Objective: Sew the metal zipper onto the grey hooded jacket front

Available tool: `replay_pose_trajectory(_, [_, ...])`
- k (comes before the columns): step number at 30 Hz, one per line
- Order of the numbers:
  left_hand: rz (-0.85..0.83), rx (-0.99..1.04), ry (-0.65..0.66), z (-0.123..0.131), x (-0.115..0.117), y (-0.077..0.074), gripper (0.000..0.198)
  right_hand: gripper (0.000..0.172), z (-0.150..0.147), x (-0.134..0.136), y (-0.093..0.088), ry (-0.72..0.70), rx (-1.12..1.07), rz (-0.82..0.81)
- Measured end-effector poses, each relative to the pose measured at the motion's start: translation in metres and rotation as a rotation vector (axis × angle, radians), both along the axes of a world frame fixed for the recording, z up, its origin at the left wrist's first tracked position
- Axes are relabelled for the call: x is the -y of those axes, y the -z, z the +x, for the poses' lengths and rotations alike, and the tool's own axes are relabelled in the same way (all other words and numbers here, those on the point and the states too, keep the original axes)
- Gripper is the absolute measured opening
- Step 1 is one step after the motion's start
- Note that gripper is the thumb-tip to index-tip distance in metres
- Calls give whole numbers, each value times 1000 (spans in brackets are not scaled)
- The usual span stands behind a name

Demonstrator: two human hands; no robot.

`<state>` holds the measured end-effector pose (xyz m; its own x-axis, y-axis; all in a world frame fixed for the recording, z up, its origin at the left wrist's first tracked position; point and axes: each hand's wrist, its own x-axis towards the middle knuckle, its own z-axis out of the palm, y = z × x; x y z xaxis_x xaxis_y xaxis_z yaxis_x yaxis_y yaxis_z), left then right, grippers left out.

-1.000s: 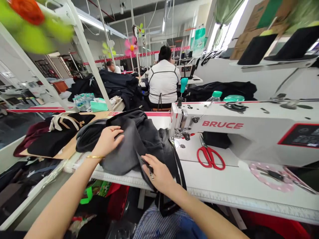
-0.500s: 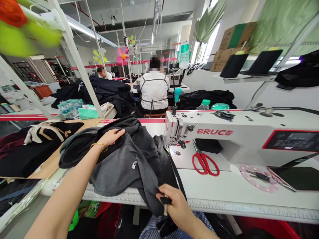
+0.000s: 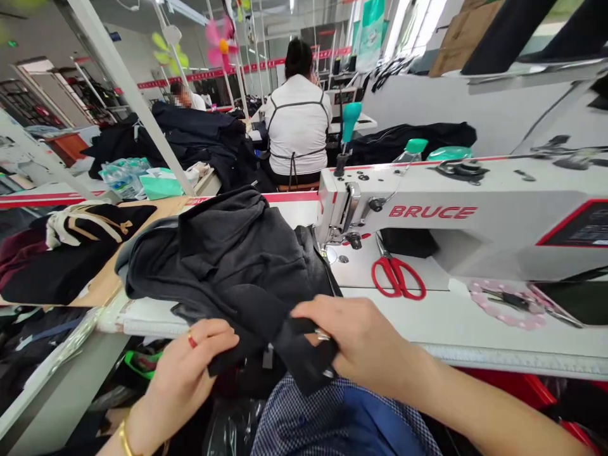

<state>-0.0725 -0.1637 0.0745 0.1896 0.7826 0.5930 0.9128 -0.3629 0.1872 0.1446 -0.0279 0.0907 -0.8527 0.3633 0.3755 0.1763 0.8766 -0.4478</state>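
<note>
A dark grey and black garment (image 3: 228, 247) lies bunched over the table edge, its right side against the sewing machine's needle area. My left hand (image 3: 194, 361), wearing a red ring and a gold bangle, pinches a black edge of the garment in front of the table. Opposite it, my right hand (image 3: 354, 335) is closed round another black part of the cloth, which hangs over my lap. Small shiny metallic bits show at the right fingers; I cannot make out what they are. The sewing machine (image 3: 432, 212) stands to the right of the garment.
Red-handled scissors (image 3: 399, 275) lie under the machine arm, with a pink ring-shaped dish (image 3: 508, 304) of small tools further right. Folded dark clothes (image 3: 52, 266) are stacked at left. Ahead sits a person in white (image 3: 298, 123). A slanting white post (image 3: 128, 95) rises at left.
My left hand has come off the top of the garment and down to its near edge. The garment is folded over, its grey panel hidden. My right hand still holds cloth; the view tilts lower.
</note>
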Motion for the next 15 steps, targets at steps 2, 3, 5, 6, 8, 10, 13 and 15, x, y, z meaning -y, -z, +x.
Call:
replay_pose_trajectory(2, [24,3,-18,4,10,9,22,13,-34,3,-5,-63,84,204])
replay_pose_trajectory(3, [40,5,-39,4,13,13,20,11,-50,7,-5,-93,125,278])
replay_pose_trajectory(5, [64,32,-89,2,18,19,15,8,-73,17,-2,-162,184,355])
replay_pose_trajectory(6, [74,70,-108,1,20,22,13,7,-80,22,0,-193,198,371])
replay_pose_trajectory(8, [74,198,-120,-1,23,26,14,5,-88,28,5,-223,213,389])
replay_pose_trajectory(10, [67,296,-107,-3,26,30,20,4,-90,31,8,-222,224,411])
replay_pose_trajectory(13, [73,220,-110,-6,28,31,27,4,-90,33,10,-204,228,443])
replay_pose_trajectory(15, [92,116,-110,-7,27,28,30,5,-91,34,10,-205,219,461])
